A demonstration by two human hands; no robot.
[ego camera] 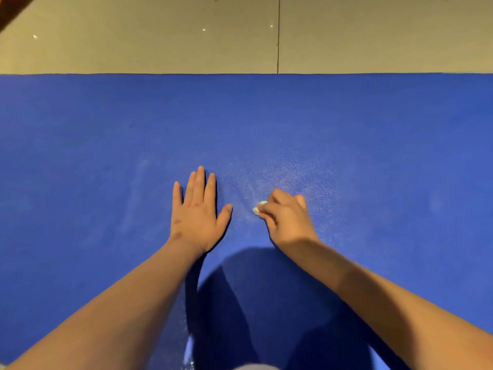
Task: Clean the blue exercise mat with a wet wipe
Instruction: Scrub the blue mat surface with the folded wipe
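1. the blue exercise mat (373, 124) is lying flat and is filling most of the view, with its far edge meeting the beige floor (133, 49). it is looking like thin, soft foam with a fine grainy face, so it is probably light and likely to creep or wrinkle under a sideways rub. it is better pinned flat than gripped.
2. a pale, speckled patch (288, 177) is showing on the mat just beyond the right hand. whether it is wetness or residue i cannot tell.
3. the left hand (196, 214) is resting palm down on the mat, fingers straight and spread, grasping nothing. it is apparently acting as the anchor, and that flat press seems the right way to steady so limp a sheet.
4. the right hand (286, 217) is curling its fingers around the wet wipe (259, 206) and is pressing it to the mat, near the left thumb but not touching it.
5. the wipe is bunched into a small wad, only a whitish corner peeking out. it is likely limp, damp and easy to tear, so holding it balled under the fingertips looks sensible.
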